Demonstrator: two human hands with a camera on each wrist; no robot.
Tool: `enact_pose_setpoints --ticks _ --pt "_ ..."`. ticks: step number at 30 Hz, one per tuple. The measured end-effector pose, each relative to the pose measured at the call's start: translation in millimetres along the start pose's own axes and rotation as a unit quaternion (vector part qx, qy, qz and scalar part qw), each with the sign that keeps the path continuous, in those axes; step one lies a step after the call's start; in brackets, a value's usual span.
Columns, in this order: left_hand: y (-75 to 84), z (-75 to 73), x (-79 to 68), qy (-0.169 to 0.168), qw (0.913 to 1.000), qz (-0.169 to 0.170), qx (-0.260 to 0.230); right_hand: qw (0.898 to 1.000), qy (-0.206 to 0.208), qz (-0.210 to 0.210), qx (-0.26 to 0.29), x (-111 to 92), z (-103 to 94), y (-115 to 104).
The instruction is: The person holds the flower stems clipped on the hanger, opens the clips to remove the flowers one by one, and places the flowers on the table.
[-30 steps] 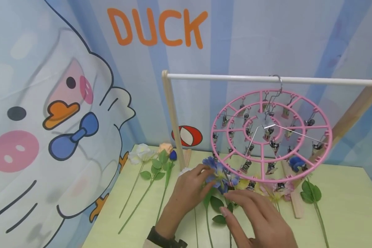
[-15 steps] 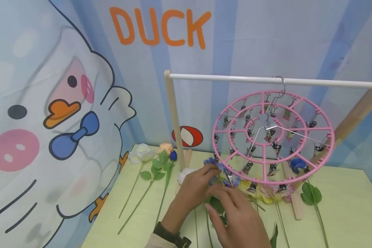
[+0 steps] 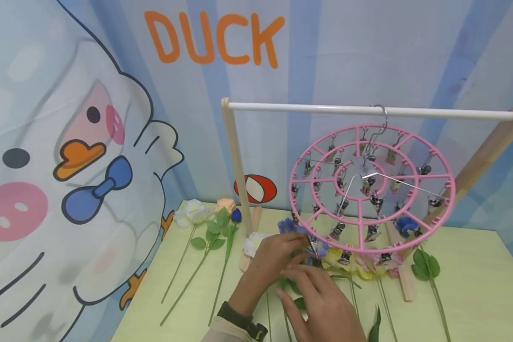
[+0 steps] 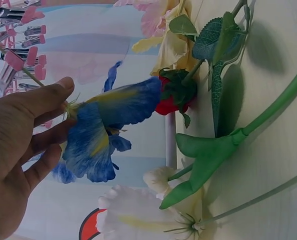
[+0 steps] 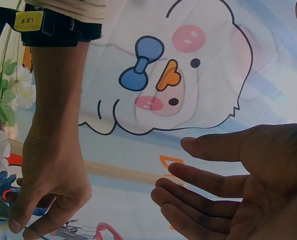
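Note:
In the left wrist view, my left hand [image 4: 18,135] pinches the thin stem of a blue artificial flower [image 4: 91,142] with yellow streaks, just behind its bloom. That stem runs past the fingertips to a metal clip [image 4: 7,75] with pink tips. Overhead, the pink round clip hanger [image 3: 361,237] partly covers the flower and the left fingertips. My right hand [image 3: 325,304] is close beside the left, lower and to the right. The right wrist view shows the right hand with fingers extended, thumb apart and nothing between them.
The hanger hooks onto a white rod [image 3: 299,108] on wooden posts. A second blue flower [image 3: 406,225] hangs at its right. A white flower [image 3: 194,212], a peach rose [image 3: 225,205] and a blue bud [image 3: 236,215] lie left on the pale table [image 3: 474,285]. Yellow and pink blooms [image 3: 350,261] lie under the hanger.
My right hand has moved left and come up against the left hand. The left hand has shifted slightly right with the blue flower, beneath the hanger's near-left edge.

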State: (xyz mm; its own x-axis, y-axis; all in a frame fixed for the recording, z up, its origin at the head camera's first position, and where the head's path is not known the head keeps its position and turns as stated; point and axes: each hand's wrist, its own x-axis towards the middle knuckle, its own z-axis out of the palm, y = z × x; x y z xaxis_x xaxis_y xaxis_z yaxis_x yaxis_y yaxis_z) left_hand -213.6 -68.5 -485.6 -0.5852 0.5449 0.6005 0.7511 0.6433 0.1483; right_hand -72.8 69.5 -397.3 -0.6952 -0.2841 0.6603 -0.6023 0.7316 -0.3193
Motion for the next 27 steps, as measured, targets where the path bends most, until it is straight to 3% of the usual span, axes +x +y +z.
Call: enact_pose_setpoints --ticks 13,22,27 --pt "3.4 -4.2 -10.0 0.009 0.9999 0.014 -0.001 1.0 0.007 -0.004 -0.001 -3.3 1.1 9.8" --pt "16.6 -14.2 -18.0 0.011 0.9998 -0.003 -0.015 0.998 0.002 0.05 -0.044 -4.3 -5.3 12.0" --pt "22.2 -18.0 -20.7 0.03 0.9995 0.0 -0.007 0.996 -0.002 0.079 -0.052 -2.6 -9.7 12.5"
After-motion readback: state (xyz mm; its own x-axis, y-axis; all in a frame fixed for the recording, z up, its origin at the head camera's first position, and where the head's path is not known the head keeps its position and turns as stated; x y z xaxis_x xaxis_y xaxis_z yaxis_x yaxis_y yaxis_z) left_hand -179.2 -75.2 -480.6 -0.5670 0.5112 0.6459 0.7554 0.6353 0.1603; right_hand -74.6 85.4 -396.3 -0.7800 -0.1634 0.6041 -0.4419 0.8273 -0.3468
